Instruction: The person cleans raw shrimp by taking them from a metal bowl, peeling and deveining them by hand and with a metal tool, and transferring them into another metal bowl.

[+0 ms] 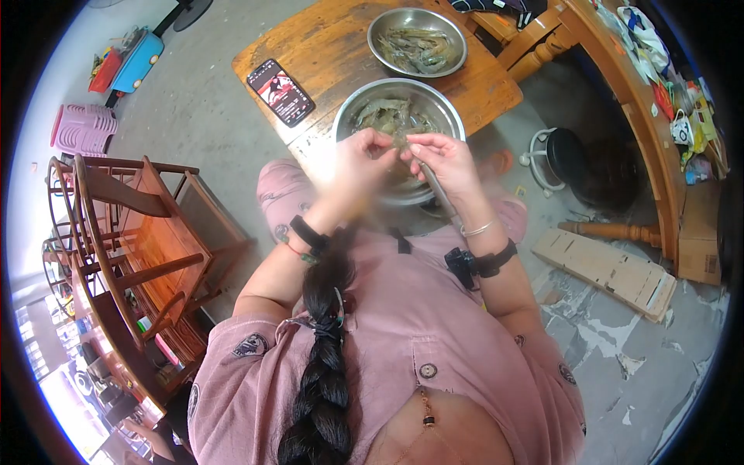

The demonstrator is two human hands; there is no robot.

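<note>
Left hand [367, 157] and right hand [448, 161] share a pinched grip on 1 shrimp [401, 142] over the near bowl [399, 81], probably to catch drips; the phone [280, 92] lies nearby on the bench [329, 46], screen up, likely for viewing.

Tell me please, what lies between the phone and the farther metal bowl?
Only bare wooden tabletop lies between the phone and the farther bowl, in the head view.
</note>
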